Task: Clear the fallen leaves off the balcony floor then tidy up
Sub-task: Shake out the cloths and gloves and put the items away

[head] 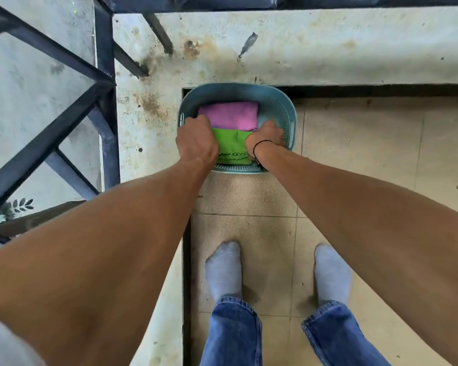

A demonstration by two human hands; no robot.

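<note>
Reaching down with both arms, the person has both hands at a blue-green basket (288, 112) that sits on the tiled floor (368, 154), tucked into the corner of the concrete ledge (275, 48). The left hand (196, 140) is over the basket's left rim with its fingers curled downward there, though whether they grasp the rim or the cloth inside cannot be told. The right hand (266, 134), with a thin black band (261, 145) at the wrist, is down inside the basket's right side; its fingers are hidden, so their state cannot be told. Inside the basket lie a folded pink cloth (229, 114) at the far side and a folded green cloth (232, 146) at the near side, touching each other. Nearer than the basket stand two feet in grey socks (224, 270) and blue jeans (233, 334). Left of the basket, beyond the ledge, runs a dark metal railing (103, 75).
</note>
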